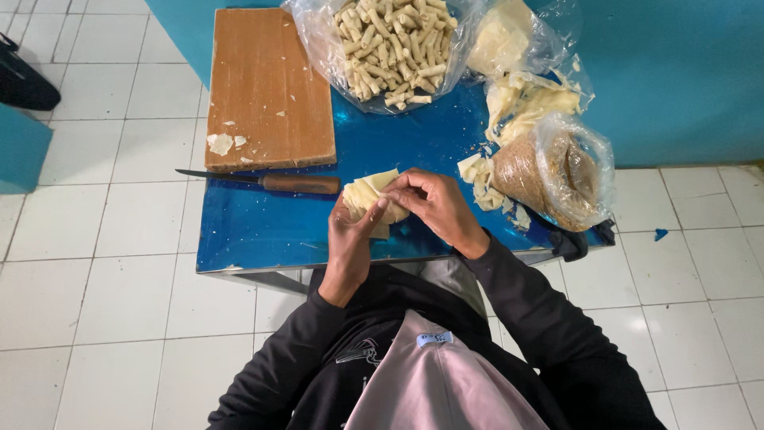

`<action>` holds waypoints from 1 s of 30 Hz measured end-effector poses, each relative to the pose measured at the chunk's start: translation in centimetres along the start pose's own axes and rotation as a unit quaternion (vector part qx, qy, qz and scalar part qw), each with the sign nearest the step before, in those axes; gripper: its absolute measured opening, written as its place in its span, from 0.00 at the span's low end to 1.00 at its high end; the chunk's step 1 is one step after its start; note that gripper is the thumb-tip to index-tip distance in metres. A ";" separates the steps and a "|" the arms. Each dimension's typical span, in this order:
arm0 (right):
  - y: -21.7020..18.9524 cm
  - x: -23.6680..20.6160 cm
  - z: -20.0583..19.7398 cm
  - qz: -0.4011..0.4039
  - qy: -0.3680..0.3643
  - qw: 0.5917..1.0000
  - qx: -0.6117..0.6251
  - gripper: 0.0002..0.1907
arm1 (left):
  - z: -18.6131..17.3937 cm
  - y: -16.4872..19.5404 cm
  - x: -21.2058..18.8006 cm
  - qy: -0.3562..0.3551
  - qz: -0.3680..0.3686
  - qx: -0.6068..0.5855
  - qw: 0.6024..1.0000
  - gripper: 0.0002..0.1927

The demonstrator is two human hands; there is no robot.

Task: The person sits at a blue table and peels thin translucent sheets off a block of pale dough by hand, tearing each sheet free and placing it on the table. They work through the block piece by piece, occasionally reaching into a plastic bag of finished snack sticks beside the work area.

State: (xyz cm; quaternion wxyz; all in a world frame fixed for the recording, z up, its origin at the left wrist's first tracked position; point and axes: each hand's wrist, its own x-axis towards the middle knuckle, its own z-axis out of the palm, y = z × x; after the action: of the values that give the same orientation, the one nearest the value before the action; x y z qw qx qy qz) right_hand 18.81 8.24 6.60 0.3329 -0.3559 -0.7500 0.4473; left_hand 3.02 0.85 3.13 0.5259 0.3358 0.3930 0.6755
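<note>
My left grip (350, 239) and right grip (434, 205) meet over the near edge of the desk (263, 231), both on a dough sheet (368, 193) folded between them. Just left of the sheet a knife (263, 182) lies crosswise, its handle nearest my hands. Behind the knife, on the desk's far left part, sits a cutting board (267, 87) with a few dough scraps (220, 143) on its near left corner. Right of the board, at the far edge, an open bag of rolled pieces (390, 48) rests. Further right lies a bag of dough sheets (517, 72), and in front of that, right of my hands, a bag of crumbs (557, 171).
</note>
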 end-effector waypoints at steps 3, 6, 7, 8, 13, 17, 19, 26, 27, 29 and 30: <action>1.9 0.1 0.0 0.010 -0.014 0.993 0.120 0.05 | -0.4 -0.1 0.0 0.009 -0.004 0.005 1.000 0.17; 4.0 0.4 -0.4 0.144 -0.009 0.907 0.396 0.05 | -1.3 0.1 -0.3 0.016 0.000 0.001 1.000 0.18; 4.6 0.5 -0.6 0.165 0.011 0.889 0.428 0.05 | -1.8 0.3 -0.5 0.023 -0.002 0.018 1.000 0.18; 5.0 0.7 -0.9 0.186 0.031 0.868 0.459 0.05 | -2.2 0.6 -0.6 0.030 -0.003 0.034 0.999 0.18; 4.5 0.9 -3.2 0.103 0.148 0.939 0.293 0.04 | -4.4 2.0 -1.2 0.074 0.008 0.178 0.981 0.19; 2.5 -1.5 -1.6 -0.149 0.146 0.950 -0.235 0.05 | -5.3 2.9 -1.5 0.091 0.118 0.411 0.900 0.20; 1.7 -2.6 0.4 -0.241 0.107 0.913 -0.311 0.08 | -5.3 2.9 -1.4 0.096 0.102 0.402 0.905 0.19; -1.9 0.2 -5.8 -0.179 0.047 0.960 -0.209 0.12 | -5.3 1.7 -0.7 0.053 0.048 0.188 0.980 0.17; -2.6 0.7 -7.4 -0.169 0.079 0.947 -0.263 0.10 | -5.1 1.3 -0.5 0.048 0.050 0.170 0.983 0.17; -4.0 0.9 -8.2 -0.177 0.097 0.936 -0.289 0.07 | -4.6 0.8 -0.5 0.052 0.058 0.138 0.987 0.18; -4.3 0.5 -7.1 -0.192 0.085 0.942 -0.262 0.07 | -4.2 0.5 -0.6 0.051 0.060 0.107 0.991 0.17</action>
State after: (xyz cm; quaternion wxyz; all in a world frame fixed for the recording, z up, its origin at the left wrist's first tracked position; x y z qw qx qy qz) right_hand 23.34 10.27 13.32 0.3699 -0.3162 -0.8638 0.1304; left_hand -0.75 -0.53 1.57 0.4248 0.3783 0.4679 0.6764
